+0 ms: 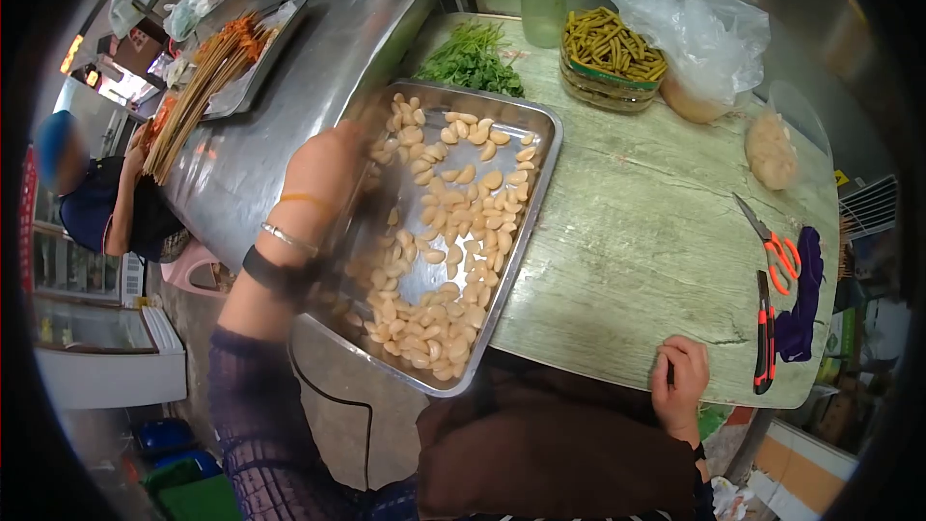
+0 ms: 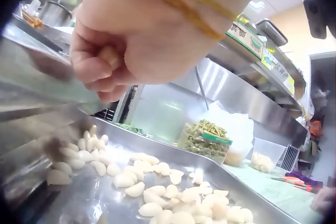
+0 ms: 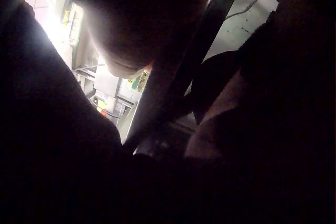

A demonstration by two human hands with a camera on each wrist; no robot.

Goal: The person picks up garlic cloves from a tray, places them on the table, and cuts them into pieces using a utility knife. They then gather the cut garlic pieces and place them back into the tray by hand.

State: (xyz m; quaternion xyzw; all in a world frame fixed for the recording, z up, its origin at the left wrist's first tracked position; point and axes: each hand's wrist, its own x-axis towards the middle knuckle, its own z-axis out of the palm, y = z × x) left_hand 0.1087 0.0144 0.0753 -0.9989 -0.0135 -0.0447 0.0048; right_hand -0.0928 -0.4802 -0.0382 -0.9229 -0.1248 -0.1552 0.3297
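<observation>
My left hand [image 1: 323,169], blurred in the head view, is over the left side of a metal tray [image 1: 552,150] of peeled garlic cloves [image 1: 424,328]. In the left wrist view its fingers [image 2: 89,71] are curled in above the tray, and a small tan piece that looks like a garlic clove [image 2: 109,56] shows between them. Spread cloves cover much of the tray, most densely at its near end. My right hand [image 1: 683,376] rests at the table's front edge with loosely bent fingers, holding nothing. The right wrist view is mostly dark.
Green herbs [image 1: 473,58], a green jar [image 1: 542,5], a container of cut green pods [image 1: 612,48] and a plastic bag [image 1: 690,24] line the back. Scissors [image 1: 776,256], a box cutter [image 1: 764,333] and purple cloth [image 1: 803,304] lie right. Skewers [image 1: 207,82] and another person [image 1: 96,193] are left.
</observation>
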